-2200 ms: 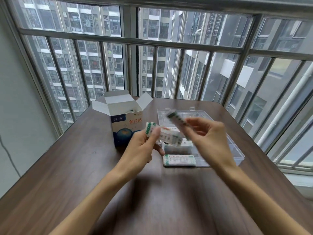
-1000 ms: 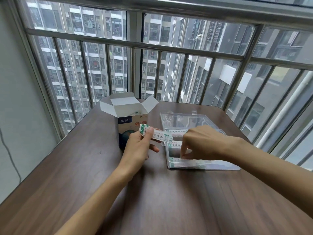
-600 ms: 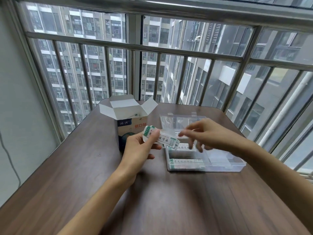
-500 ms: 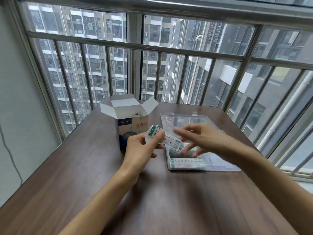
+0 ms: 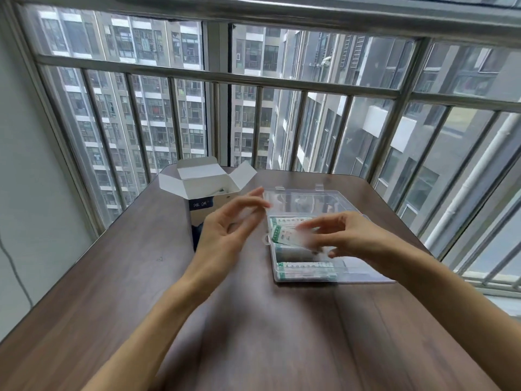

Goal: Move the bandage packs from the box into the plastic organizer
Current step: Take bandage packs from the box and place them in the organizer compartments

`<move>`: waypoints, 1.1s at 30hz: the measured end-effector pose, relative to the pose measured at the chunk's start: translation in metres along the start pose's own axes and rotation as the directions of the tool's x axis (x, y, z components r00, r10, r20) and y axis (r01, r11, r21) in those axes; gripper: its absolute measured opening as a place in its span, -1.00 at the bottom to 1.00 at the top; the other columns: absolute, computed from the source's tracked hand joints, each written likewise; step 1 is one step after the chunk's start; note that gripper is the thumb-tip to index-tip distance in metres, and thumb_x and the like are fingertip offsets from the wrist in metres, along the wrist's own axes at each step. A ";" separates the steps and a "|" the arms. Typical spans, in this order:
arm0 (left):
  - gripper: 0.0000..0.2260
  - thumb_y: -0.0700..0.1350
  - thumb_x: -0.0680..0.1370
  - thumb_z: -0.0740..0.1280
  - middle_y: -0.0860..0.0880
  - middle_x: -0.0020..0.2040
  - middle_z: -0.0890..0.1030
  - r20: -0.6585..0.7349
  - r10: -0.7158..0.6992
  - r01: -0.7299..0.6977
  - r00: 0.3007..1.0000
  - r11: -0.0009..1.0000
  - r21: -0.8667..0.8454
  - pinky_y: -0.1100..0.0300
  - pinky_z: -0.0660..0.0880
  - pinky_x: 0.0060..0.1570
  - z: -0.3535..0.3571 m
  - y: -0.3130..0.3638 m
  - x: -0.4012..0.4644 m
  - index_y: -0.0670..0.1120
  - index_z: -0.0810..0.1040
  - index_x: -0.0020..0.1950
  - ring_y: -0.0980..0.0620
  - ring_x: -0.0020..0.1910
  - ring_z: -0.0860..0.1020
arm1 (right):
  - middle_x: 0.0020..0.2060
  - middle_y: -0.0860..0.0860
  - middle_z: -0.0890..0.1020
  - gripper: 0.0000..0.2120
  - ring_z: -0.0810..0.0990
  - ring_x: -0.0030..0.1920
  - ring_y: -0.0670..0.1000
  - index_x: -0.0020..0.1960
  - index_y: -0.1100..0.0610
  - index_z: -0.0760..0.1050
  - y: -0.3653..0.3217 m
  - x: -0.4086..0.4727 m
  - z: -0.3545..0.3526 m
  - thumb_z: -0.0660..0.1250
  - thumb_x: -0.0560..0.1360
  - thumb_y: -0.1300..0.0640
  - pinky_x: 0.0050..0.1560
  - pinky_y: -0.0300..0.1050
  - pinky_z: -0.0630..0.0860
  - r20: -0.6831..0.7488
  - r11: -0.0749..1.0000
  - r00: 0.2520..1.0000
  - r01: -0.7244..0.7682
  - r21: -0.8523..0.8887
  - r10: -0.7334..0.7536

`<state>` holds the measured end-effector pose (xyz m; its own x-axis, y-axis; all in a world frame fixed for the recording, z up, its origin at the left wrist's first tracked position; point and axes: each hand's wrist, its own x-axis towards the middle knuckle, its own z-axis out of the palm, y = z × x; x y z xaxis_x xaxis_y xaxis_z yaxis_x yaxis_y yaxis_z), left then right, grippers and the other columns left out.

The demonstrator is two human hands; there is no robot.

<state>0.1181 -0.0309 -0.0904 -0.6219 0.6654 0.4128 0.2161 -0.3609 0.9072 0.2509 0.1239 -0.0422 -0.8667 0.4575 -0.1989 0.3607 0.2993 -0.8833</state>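
Observation:
A white and blue cardboard box [image 5: 207,187] stands with its flaps open at the back left of the wooden table. To its right lies a clear plastic organizer [image 5: 298,279] with its lid folded back. My right hand [image 5: 352,238] pinches a white bandage pack with a green end [image 5: 284,235] low over the organizer's left side. Another pack [image 5: 306,270] lies in the front compartment, and one more [image 5: 284,220] sits at the back. My left hand [image 5: 225,235] hovers between box and organizer, fingers spread, holding nothing.
The brown table [image 5: 141,292] ends just behind the box, close to a barred window [image 5: 253,80]. A grey wall runs along the left. The organizer's open lid [image 5: 304,200] lies flat toward the window.
My left hand held the stack of packs half a second ago; now it is empty and spread. My right hand has taken a pack and carried it down over the organizer.

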 end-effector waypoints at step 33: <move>-0.60 0.35 0.42 0.19 0.29 0.07 0.56 0.454 0.038 -0.434 0.890 0.375 0.819 0.23 0.36 -0.01 -0.002 -0.032 -0.010 0.18 0.61 0.07 0.22 0.09 0.40 | -0.07 0.01 0.69 -0.68 0.66 -0.09 -0.11 -0.08 0.00 0.65 0.022 0.005 0.000 0.37 0.39 0.40 -0.02 -0.07 0.62 -0.089 0.896 0.959 0.216 -0.388 -0.270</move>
<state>0.1162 -0.0274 -0.1238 -0.2039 0.8750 0.4390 0.9674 0.1112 0.2276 0.2540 0.1327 -0.0626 -0.8976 0.4324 0.0857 0.2693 0.6918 -0.6700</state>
